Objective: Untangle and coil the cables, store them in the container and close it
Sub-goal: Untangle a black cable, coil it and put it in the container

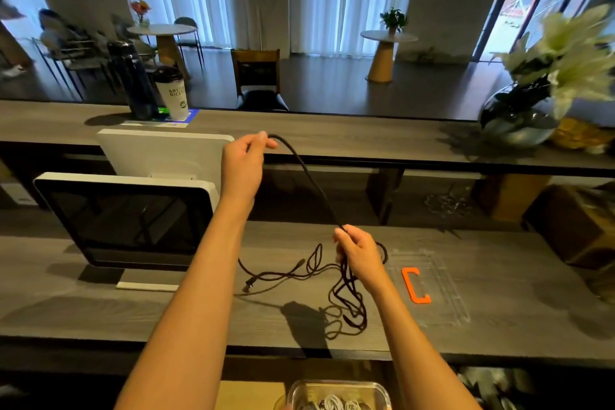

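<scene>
**Black cable being drawn out of its tangle, one length at a time**

At the centre of the frame, the left hand (244, 160) is pinching a black cable (309, 176) between thumb and fingers and holding it high, apparently to pull a straight run clear of the knot. Lower and to the right, the right hand (357, 251) is gripping the same cable with curled fingers, seemingly so that the stretch between the hands is kept taut while the rest is hanging down. Below it, the loose tangle (346, 303) is lying on the grey wooden surface (133, 309), with a plug end (248, 285) trailing left toward the monitor (126, 220).

At the right, a clear lid (442, 289) with an orange clip (416, 285) is lying flat, set aside so the container (337, 393), at the bottom edge of the frame, is standing open. Pale coiled cables appear to be inside it already. The black cable is not yet coiled.
</scene>
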Available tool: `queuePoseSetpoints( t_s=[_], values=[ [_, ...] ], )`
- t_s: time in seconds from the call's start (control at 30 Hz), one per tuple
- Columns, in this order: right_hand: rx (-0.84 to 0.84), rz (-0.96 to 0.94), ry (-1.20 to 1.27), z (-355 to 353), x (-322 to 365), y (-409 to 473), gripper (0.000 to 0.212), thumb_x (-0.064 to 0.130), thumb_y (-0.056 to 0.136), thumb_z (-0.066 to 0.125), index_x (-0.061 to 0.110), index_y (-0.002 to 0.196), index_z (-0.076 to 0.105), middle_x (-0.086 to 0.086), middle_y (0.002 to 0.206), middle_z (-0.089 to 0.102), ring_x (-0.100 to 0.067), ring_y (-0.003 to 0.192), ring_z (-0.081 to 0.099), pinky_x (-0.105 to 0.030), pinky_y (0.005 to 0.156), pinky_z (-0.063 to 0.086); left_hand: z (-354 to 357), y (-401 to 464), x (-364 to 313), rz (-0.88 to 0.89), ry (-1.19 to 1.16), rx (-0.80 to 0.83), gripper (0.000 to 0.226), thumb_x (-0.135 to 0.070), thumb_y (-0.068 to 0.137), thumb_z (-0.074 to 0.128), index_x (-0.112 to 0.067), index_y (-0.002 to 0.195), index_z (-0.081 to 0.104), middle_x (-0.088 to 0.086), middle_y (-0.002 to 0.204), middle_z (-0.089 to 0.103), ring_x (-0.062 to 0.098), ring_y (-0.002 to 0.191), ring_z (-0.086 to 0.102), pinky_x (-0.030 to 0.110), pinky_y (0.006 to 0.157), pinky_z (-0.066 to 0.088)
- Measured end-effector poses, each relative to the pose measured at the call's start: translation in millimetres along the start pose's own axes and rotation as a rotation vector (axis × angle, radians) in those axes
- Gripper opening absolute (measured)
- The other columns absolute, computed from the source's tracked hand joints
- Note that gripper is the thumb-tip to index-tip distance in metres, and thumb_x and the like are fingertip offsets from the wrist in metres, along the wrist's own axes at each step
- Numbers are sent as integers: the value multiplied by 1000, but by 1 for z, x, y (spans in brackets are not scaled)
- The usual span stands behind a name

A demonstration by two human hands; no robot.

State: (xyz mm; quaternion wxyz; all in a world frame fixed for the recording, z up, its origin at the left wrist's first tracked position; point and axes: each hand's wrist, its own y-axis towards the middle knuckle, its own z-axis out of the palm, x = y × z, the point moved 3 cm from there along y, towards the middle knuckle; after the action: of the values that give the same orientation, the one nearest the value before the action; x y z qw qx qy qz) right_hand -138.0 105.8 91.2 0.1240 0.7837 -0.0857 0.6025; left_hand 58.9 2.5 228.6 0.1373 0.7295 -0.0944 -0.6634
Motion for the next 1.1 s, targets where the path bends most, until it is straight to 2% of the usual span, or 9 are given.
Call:
queuePoseSetpoints(
  t_s=[0.27, 0.37, 0.43, 0.53, 0.63, 0.73, 0.83, 0.93, 1.1],
  values=[
    [-225, 96, 169, -11, 25, 4, 32, 26, 105, 44, 15, 79, 60, 4, 54, 42, -7, 46, 37, -21, 44, 30, 6, -17, 66, -176, 382, 29, 24, -33, 103, 46, -18, 109, 64, 5, 103, 64, 22, 95, 62, 33, 76, 48],
    [-239, 109, 103, -14, 49, 16, 33, 26, 104, 45, 16, 77, 60, 3, 56, 45, -9, 50, 42, -23, 47, 32, 13, -46, 50, -62, 164, -119, 34, -32, 106, 38, -13, 95, 65, 10, 91, 66, 16, 84, 63, 26, 72, 47],
    [-210, 43, 74, -11, 65, 20, 36, 29, 105, 43, 17, 76, 61, 6, 55, 47, -6, 48, 43, -21, 47, 33, 30, -61, 42, -169, 46, 55, 56, -41, 108, 29, -10, 85, 70, 11, 79, 71, 20, 76, 68, 31, 74, 52],
    [-94, -84, 41, -1, 87, 14, 38, 28, 106, 41, 14, 78, 62, 8, 54, 48, 0, 48, 43, -17, 48, 34, 53, -73, 42, -493, -123, 393, 74, -57, 103, 14, -7, 113, 68, 10, 109, 72, 21, 98, 68, 33, 91, 50],
    [36, -161, 69, 8, 93, 4, 40, 25, 107, 38, 15, 75, 61, 11, 56, 52, 1, 52, 44, -18, 53, 35, 63, -73, 35, -572, -446, 372, 62, -52, 106, 23, -6, 126, 60, 10, 122, 66, 22, 117, 61, 36, 105, 43],
    [141, -122, 78, 13, 81, -3, 48, 33, 108, 36, 6, 79, 64, 2, 57, 51, -7, 53, 45, -20, 53, 36, 58, -60, 26, -605, -673, 110, 41, -30, 108, 37, -4, 92, 64, 12, 87, 72, 25, 98, 68, 40, 95, 53],
    [229, -116, -4, 14, 63, -10, 44, 31, 104, 48, 7, 68, 58, -2, 57, 52, -8, 53, 47, -18, 56, 39, 51, -40, 18, -719, -1082, 25, 37, -25, 107, 41, -11, 74, 49, 1, 59, 51, 22, 75, 64, 38, 78, 53],
    [261, -88, -131, 8, 39, -9, 39, 27, 97, 62, -1, 71, 58, -5, 63, 52, -11, 60, 51, -20, 61, 43, 33, -19, 2, -701, -1371, -5, 43, -18, 107, 36, -15, 64, 40, -3, 52, 34, 12, 48, 44, 37, 79, 48],
    [104, 20, -137, -17, -1, -11, 41, 26, 96, 63, 6, 63, 53, -2, 60, 47, -13, 60, 54, -32, 66, 47, -1, 12, -8, -569, -1539, -107, 46, -9, 104, 33, -14, 59, 38, -1, 52, 36, 13, 47, 44, 37, 85, 50]
  ],
)
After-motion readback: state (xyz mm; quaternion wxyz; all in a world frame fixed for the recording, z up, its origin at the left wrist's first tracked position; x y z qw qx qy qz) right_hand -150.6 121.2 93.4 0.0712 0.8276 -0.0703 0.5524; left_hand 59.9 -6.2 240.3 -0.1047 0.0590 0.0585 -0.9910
